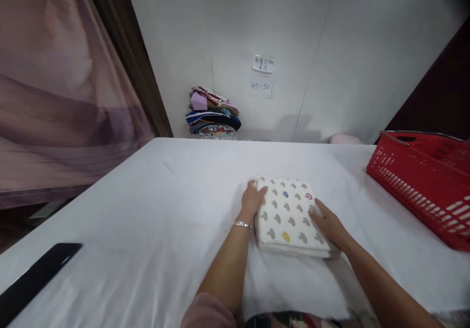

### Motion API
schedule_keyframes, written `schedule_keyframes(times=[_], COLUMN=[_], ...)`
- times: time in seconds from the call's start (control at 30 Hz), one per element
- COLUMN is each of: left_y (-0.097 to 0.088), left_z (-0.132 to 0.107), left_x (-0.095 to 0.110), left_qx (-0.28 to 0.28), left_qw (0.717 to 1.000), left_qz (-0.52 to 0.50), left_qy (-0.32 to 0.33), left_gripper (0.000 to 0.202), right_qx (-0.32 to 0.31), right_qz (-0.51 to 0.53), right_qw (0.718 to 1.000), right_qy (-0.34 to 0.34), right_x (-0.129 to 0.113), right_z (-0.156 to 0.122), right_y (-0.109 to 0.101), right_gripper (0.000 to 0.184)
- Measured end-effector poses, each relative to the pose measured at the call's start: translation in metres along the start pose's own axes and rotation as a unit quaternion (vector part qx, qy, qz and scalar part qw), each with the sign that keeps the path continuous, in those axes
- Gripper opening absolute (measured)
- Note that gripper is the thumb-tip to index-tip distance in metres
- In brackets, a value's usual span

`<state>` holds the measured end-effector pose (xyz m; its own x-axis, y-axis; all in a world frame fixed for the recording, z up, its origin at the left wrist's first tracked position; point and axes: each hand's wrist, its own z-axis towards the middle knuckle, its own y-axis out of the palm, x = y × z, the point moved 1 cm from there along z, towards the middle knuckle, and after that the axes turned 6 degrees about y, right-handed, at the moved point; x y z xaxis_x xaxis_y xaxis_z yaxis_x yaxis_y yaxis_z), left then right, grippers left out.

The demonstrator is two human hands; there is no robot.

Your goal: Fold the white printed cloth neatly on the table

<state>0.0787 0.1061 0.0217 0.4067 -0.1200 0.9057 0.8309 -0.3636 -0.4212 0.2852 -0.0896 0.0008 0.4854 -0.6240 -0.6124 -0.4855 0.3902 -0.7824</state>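
Note:
A folded white cloth (288,215) printed with grey mushroom shapes, a few of them coloured, lies in a thick square on the white-covered table (147,210). Along its left edge is my left hand (253,199), thumb over the top and fingers down the side. My right hand (328,222) grips the opposite edge, its thumb also on the upper face. Both hands are closed on the cloth; some fingertips are hidden behind its edges. A silvery bracelet circles my left wrist.
A red plastic basket (422,186) stands at the right edge. At the far left lies a long dark object (36,279). Behind the table rises a pile of folded fabrics (213,115), with paper notes (261,81) on the wall. A pinkish curtain (55,98) hangs left.

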Motion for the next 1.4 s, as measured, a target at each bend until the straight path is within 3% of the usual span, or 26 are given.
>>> schedule_keyframes(times=[0.17,0.33,0.57,0.77,0.9,1.0,1.1,1.2,1.4], left_y=[-0.048,-0.074,-0.072,-0.06,-0.053,-0.054,-0.061,-0.071,-0.085], left_z=[0.007,-0.012,-0.069,-0.113,-0.137,-0.147,-0.14,-0.114,-0.051], left_x=[-0.021,-0.038,-0.043,-0.036,-0.037,-0.044,-0.047,-0.043,-0.036], left_qx=[0.079,0.073,0.012,0.008,-0.013,-0.019,-0.008,0.031,0.089], left_qw=[0.995,0.995,0.996,0.999,0.999,0.999,1.0,0.996,0.988], left_qz=[0.047,0.004,0.066,0.027,-0.026,-0.041,0.015,0.083,0.128], left_qy=[-0.047,-0.071,-0.058,-0.029,-0.033,-0.026,-0.018,-0.014,-0.021], left_gripper=[0.068,0.068,0.08,0.069,0.069,0.074,0.066,0.052,0.042], right_qx=[-0.073,-0.078,-0.079,-0.05,-0.008,0.048,0.068,0.039,-0.002], right_qz=[0.069,0.089,0.142,0.137,0.064,-0.016,-0.039,-0.042,-0.078], right_qw=[0.993,0.99,0.985,0.986,0.987,0.968,0.94,0.921,0.911], right_qy=[-0.061,-0.071,-0.054,-0.077,-0.149,-0.244,-0.332,-0.386,-0.406], right_x=[-0.032,-0.043,-0.031,-0.019,-0.014,-0.022,-0.045,-0.077,-0.137], right_z=[-0.017,-0.023,-0.036,-0.038,-0.029,-0.032,-0.042,-0.049,-0.026], right_y=[0.028,0.041,0.043,0.047,0.032,0.02,0.02,0.031,0.054], right_gripper=[0.07,0.069,0.068,0.066,0.06,0.055,0.051,0.051,0.051])
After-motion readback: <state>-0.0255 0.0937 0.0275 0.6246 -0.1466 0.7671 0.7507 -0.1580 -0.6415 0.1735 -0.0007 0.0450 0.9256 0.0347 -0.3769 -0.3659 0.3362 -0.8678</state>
